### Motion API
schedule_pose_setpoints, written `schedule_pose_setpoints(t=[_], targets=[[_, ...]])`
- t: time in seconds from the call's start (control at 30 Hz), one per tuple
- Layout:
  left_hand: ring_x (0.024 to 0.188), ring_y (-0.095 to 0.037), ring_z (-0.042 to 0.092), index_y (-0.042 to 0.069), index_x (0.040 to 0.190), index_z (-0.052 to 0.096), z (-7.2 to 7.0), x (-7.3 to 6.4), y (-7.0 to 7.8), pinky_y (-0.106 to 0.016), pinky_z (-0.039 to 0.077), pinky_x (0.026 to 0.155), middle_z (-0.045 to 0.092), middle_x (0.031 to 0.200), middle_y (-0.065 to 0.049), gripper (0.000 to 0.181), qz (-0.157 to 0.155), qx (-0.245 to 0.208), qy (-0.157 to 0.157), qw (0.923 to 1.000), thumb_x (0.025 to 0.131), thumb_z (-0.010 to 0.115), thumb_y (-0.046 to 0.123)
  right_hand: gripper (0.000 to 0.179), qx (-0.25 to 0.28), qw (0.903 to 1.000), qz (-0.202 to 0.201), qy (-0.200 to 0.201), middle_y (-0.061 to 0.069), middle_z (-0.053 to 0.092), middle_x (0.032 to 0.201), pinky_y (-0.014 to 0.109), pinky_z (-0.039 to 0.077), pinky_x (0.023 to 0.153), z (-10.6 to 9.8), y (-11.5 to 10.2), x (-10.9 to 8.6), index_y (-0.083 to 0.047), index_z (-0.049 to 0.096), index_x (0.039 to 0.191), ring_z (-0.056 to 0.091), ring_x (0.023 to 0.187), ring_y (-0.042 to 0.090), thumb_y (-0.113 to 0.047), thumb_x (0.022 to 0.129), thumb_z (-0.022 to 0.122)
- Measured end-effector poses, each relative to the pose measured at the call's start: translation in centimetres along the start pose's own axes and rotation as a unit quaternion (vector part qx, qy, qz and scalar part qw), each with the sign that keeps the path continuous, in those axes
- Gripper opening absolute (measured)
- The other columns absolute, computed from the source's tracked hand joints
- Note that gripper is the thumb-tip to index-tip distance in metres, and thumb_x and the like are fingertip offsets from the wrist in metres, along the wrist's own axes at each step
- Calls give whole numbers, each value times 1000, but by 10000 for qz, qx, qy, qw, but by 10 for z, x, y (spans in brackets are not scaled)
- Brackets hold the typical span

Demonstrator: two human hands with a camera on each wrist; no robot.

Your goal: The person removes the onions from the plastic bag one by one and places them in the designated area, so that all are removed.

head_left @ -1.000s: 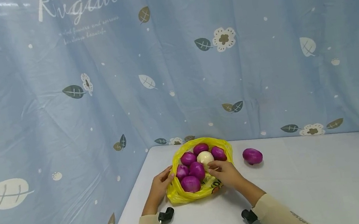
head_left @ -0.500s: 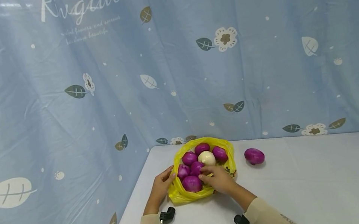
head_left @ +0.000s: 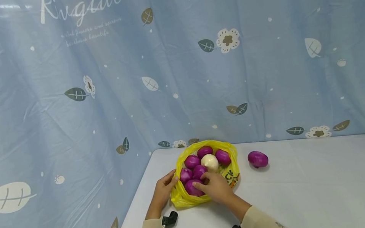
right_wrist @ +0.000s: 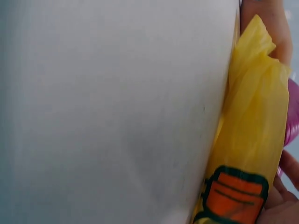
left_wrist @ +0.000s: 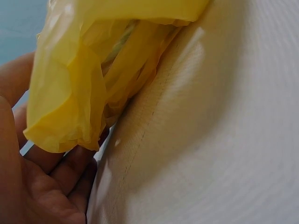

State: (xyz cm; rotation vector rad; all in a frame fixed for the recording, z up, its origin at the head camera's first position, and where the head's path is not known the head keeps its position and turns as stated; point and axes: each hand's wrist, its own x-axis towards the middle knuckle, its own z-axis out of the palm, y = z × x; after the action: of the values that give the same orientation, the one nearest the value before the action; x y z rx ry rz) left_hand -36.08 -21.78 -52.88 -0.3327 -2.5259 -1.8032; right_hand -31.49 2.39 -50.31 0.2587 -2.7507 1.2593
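Observation:
A yellow plastic bag [head_left: 183,202] lies with its mouth wide open on the white table, holding several red onions [head_left: 192,161] and one white onion [head_left: 209,162]. At its left side the left hand [head_left: 162,189] grips the bag, thumb at the rim and fingers outside. In the left wrist view, the fingers [left_wrist: 70,170] curl beneath the crumpled yellow plastic. The right hand [head_left: 217,188] reaches over the bag's front right, its thumb and bent fingers on the front red onion [head_left: 192,188]. The right wrist view shows mostly the bag's outer side [right_wrist: 257,112], with fingers partly hidden behind it.
Another red onion [head_left: 258,159] lies on the white table [head_left: 309,182], to the right of the bag. A blue patterned curtain [head_left: 180,99] hangs along the table's back and left edges. A small black camera [head_left: 169,219] is strapped at each wrist.
The right hand has moved left and toward the person, from beside the white onion to the front red onion. The left hand has stayed on the bag's rim.

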Motion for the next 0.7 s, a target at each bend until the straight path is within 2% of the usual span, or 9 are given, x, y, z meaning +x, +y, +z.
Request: schedule_pose_setpoints(t=[0.07, 0.13, 0.33, 0.7], targets=[[130, -30, 46, 14, 141, 54, 1, 3, -9, -43, 40, 104, 52, 140, -13, 49, 16, -26, 75, 10000, 96, 62, 33, 55, -125, 9999, 28, 66, -4, 63, 89, 32, 52, 70, 2, -1, -1, -14, 68, 101, 55, 80, 15, -65, 81, 65], [130, -29, 47, 16, 140, 55, 1, 4, -12, -42, 40, 104, 53, 140, -11, 51, 44, 15, 111, 9999, 95, 62, 38, 57, -192, 9997, 89, 77, -3, 63, 88, 32, 52, 68, 4, -3, -1, -13, 68, 100, 55, 78, 15, -66, 80, 66], [130, -23, 47, 22, 137, 58, 2, 5, -14, -39, 40, 105, 54, 139, -3, 50, -41, -84, 101, 9999, 92, 65, 43, 59, -372, 9985, 382, 76, -2, 62, 86, 33, 53, 68, 5, -6, -3, -12, 68, 101, 55, 77, 16, -66, 79, 67], [132, -26, 45, 22, 138, 57, 1, 6, -17, -43, 37, 106, 52, 141, -6, 52, -76, 80, 161, 9998, 92, 64, 44, 55, 23, 9988, 483, -84, 1, 63, 88, 32, 52, 65, 5, -8, -9, -9, 65, 103, 54, 77, 17, -59, 81, 69]])
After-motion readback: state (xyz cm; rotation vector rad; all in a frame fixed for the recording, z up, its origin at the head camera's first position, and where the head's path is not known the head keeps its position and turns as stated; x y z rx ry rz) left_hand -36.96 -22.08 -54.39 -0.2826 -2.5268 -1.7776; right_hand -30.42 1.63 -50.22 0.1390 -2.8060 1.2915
